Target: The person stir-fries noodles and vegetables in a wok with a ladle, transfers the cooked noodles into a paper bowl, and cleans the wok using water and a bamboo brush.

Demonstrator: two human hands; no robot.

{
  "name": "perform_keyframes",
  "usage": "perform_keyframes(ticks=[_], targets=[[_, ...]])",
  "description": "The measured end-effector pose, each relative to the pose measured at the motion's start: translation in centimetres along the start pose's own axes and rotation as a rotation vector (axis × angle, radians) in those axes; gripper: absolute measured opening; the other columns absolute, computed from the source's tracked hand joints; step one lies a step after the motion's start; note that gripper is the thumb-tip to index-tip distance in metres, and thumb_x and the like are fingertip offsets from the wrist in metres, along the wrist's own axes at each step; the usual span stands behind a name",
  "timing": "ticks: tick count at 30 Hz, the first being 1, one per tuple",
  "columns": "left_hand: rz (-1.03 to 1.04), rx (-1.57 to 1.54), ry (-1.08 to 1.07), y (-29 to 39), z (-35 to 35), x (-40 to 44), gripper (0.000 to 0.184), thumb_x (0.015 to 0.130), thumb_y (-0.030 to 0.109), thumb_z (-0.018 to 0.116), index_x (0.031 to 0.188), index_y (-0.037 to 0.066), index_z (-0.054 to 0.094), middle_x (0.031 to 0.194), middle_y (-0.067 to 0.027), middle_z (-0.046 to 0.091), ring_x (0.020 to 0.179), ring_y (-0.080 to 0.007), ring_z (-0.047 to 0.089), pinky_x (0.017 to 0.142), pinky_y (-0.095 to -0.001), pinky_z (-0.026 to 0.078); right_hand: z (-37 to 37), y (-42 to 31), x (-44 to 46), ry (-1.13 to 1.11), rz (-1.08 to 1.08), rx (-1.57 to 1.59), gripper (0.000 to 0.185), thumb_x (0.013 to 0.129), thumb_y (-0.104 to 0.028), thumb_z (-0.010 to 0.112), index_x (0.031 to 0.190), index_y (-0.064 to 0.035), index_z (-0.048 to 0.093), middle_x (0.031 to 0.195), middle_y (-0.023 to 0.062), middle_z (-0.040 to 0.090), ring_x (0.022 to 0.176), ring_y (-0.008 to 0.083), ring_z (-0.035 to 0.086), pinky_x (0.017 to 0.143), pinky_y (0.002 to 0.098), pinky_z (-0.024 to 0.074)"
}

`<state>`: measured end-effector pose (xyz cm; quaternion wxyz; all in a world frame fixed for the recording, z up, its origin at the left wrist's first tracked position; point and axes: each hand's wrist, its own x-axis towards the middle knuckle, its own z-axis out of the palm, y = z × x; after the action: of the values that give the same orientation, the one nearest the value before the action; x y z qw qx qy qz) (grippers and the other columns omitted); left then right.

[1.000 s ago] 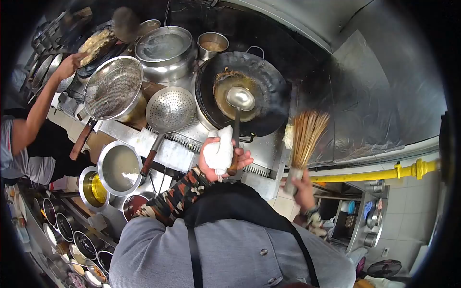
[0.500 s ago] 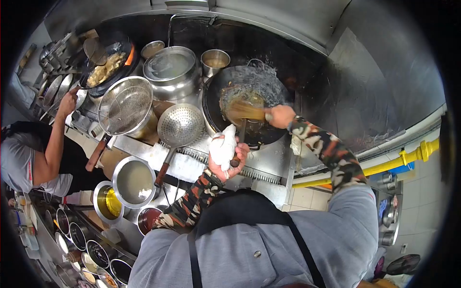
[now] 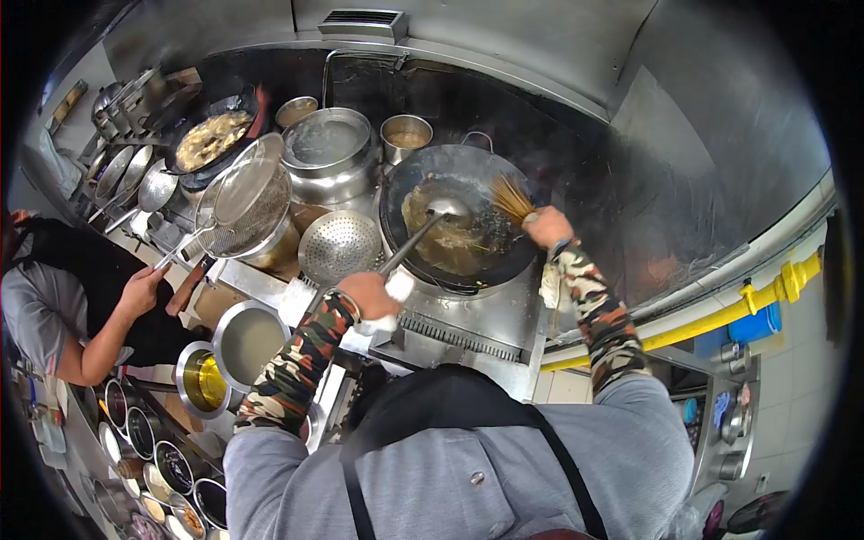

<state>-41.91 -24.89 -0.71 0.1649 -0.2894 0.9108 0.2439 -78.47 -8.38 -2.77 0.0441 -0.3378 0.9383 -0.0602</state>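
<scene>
My left hand (image 3: 367, 295) is closed around the handle of a ladle (image 3: 417, 239), with a white cloth (image 3: 399, 288) bunched in the same grip. The ladle's bowl rests in the black wok (image 3: 423, 171), in shallow brownish water (image 3: 450, 241) with bits of food. In my right hand (image 3: 547, 228) is a bamboo wok brush (image 3: 513, 200), gripped by its end at the wok's right side. Its bristles point up and left over the wok wall. A perforated skimmer (image 3: 339, 247) lies left of the wok, its handle partly hidden behind my left hand.
Left of me a co-worker's hand (image 3: 141, 290) holds a wire strainer over a large sieve (image 3: 241, 202). Food cooks in another wok (image 3: 171, 162). A steel pot (image 3: 328, 184) and a small pot (image 3: 407, 128) stand behind. A yellow pipe (image 3: 702, 331) runs along the right.
My right hand has raised the brush from the wok's middle toward its right side. My left hand has moved left, turned over. The co-worker's strainer has moved from the far wok to the sieve.
</scene>
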Motion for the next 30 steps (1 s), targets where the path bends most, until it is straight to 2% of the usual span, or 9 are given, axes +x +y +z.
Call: perform_keyframes(ticks=[5,9,13,15,17,21,25,27,30], targets=[[0.046,0.066,0.249,-1.5,4.9,-0.4,0.049,0.064,0.042,0.069,0.096,0.004,0.069,0.097,-0.0231,0.064,0.093,-0.0353,0.063,0.084,-0.0408,0.051,1.2,0.4,-1.6,-0.173,-0.206,-0.039,0.049,0.07,-0.032,0.071,0.115,-0.014,0.064,0.106,0.0203,0.064,0.099,0.0356,0.061,0.086,0.0422,0.0486],[0.04,-0.416,0.293,-6.2,9.5,-3.2,0.046,0.064,0.039,0.07,0.089,0.0,0.067,0.086,-0.0234,0.065,0.084,-0.0352,0.064,0.078,-0.0403,0.051,-2.9,1.6,-3.2,0.102,-0.166,0.114,0.044,0.071,-0.027,0.065,0.111,-0.0083,0.065,0.102,0.0202,0.064,0.097,0.0339,0.062,0.083,0.0396,0.0498],[-0.032,-0.938,0.396,-6.9,11.5,-8.4,0.038,0.064,0.021,0.074,0.09,-0.005,0.063,0.079,-0.0157,0.066,0.076,-0.0232,0.065,0.072,-0.0349,0.051,-0.3,3.7,-4.8,-0.434,-0.099,0.766,0.048,0.072,-0.011,0.065,0.12,-0.0054,0.06,0.099,0.0129,0.069,0.087,0.0233,0.066,0.079,0.0338,0.0505],[0.038,-1.039,0.476,-7.1,12.1,-7.8,0.034,0.065,0.016,0.071,0.091,-0.003,0.063,0.082,-0.0165,0.065,0.077,-0.0237,0.064,0.073,-0.0344,0.05,2.3,0.0,-4.7,-0.435,-0.597,0.42,0.048,0.074,-0.015,0.065,0.121,-0.006,0.059,0.098,0.0154,0.068,0.088,0.0242,0.065,0.079,0.0335,0.0506],[0.007,-0.943,0.636,-6.8,12.3,-6.3,0.032,0.063,0.018,0.071,0.089,-0.001,0.066,0.081,-0.019,0.062,0.077,-0.0305,0.063,0.074,-0.0378,0.049,8.7,-4.2,0.9,-0.125,-0.73,0.365,0.043,0.074,-0.019,0.065,0.115,-0.007,0.063,0.091,0.0158,0.069,0.081,0.0244,0.066,0.074,0.0334,0.0515],[-0.029,-0.695,0.592,-9.1,14.0,-2.6,0.037,0.062,0.026,0.072,0.087,-0.001,0.067,0.086,-0.0231,0.056,0.079,-0.0392,0.058,0.074,-0.0447,0.048,9.8,-15.0,4.6,-0.147,0.192,1.064,0.06,0.076,-0.016,0.071,0.132,-0.0061,0.051,0.082,0.0065,0.066,0.059,0.0133,0.058,0.049,0.0289,0.0479],[-0.123,-0.633,0.618,-10.6,15.4,-1.1,0.04,0.064,0.028,0.071,0.089,-0.002,0.066,0.088,-0.0236,0.057,0.081,-0.0394,0.059,0.075,-0.0448,0.048,6.7,-13.0,-3.8,-0.526,-0.012,0.883,0.061,0.078,-0.02,0.071,0.134,-0.0089,0.049,0.092,0.0106,0.068,0.068,0.0164,0.062,0.056,0.0319,0.0522],[-0.142,-0.647,0.627,-10.9,16.2,-0.6,0.04,0.064,0.029,0.071,0.089,-0.003,0.066,0.089,-0.0238,0.057,0.082,-0.0394,0.059,0.075,-0.0447,0.048,5.8,-6.7,-4.3,-0.286,-0.624,0.476,0.058,0.075,-0.019,0.071,0.131,-0.0131,0.053,0.099,0.0139,0.069,0.081,0.0215,0.066,0.073,0.0339,0.053],[-0.231,-0.672,0.619,-11.8,17.2,0.0,0.047,0.062,0.033,0.072,0.089,-0.004,0.066,0.091,-0.0239,0.058,0.085,-0.039,0.059,0.076,-0.0438,0.049,0.6,-4.0,-0.9,-0.452,-0.337,0.076,0.055,0.069,-0.02,0.071,0.123,-0.0164,0.06,0.102,0.0178,0.067,0.093,0.0289,0.066,0.086,0.0361,0.0497]])
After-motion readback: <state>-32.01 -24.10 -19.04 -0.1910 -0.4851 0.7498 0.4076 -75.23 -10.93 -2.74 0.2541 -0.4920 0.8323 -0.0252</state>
